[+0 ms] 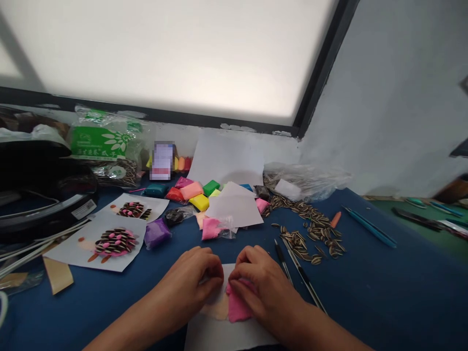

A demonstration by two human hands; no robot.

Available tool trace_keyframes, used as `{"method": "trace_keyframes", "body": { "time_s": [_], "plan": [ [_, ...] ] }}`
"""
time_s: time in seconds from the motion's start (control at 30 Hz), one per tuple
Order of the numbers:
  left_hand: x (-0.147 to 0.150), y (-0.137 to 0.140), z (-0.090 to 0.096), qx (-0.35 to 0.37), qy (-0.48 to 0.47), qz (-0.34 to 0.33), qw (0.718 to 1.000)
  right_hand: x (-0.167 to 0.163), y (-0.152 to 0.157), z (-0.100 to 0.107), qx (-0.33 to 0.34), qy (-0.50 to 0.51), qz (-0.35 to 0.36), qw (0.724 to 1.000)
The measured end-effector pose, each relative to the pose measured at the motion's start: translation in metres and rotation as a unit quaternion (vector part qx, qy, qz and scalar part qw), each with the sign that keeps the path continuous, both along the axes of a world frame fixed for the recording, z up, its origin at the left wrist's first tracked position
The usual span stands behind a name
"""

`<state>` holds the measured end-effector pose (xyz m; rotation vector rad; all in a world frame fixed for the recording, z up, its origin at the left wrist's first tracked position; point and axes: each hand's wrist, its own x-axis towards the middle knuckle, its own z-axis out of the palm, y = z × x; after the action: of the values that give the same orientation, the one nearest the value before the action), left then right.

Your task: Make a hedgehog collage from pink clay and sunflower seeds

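Our right hand (259, 285) pinches pink clay (237, 308), seemingly steadying it on paper (224, 336); our left hand (197, 275) curls narrow, grip unclear; seeds (317, 230) lie handy at two o'clock from us.

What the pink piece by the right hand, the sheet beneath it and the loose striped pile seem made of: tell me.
Pink piece: probably soft modelling clay, matte, with an uneven, pressed-looking edge.
Sheet: apparently paper, white and dull, looking thin and flat.
Loose striped pile: likely seed husks, pointed, striped dark and pale.
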<state>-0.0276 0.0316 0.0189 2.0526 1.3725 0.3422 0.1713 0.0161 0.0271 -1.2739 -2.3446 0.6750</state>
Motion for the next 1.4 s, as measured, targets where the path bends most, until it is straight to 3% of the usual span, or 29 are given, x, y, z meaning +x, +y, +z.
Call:
{"method": "trace_keyframes", "body": {
  "time_s": [0.2,0.3,0.47,0.67,0.83,0.97,1.2,1.4],
  "plan": [
    [-0.001,0.001,0.000,-0.006,-0.011,-0.001,1.000,0.013,-0.008,0.002,0.053,-0.012,0.052,0.997],
    [-0.005,0.001,-0.005,-0.008,-0.030,-0.008,0.999,0.019,-0.013,-0.001,0.111,-0.032,0.095,0.989],
    [-0.014,0.001,-0.017,0.008,-0.059,-0.026,0.998,0.018,-0.016,-0.010,0.195,-0.032,0.101,0.975],
    [-0.011,0.000,-0.015,0.017,-0.037,-0.055,0.998,0.011,-0.018,-0.013,0.180,-0.047,0.088,0.979],
    [-0.006,-0.001,-0.011,0.020,-0.022,-0.053,0.998,0.018,-0.016,0.002,0.117,-0.073,0.098,0.986],
    [-0.005,-0.001,-0.012,0.011,-0.030,-0.028,0.999,0.025,-0.013,0.010,0.124,-0.099,0.067,0.985],
    [0.003,-0.001,-0.001,-0.006,-0.003,0.012,1.000,0.024,-0.016,0.000,0.157,-0.117,0.083,0.977],
    [0.009,-0.002,-0.004,0.007,0.027,0.025,0.999,0.020,-0.015,0.000,0.135,-0.148,0.075,0.977]
  ]
}}
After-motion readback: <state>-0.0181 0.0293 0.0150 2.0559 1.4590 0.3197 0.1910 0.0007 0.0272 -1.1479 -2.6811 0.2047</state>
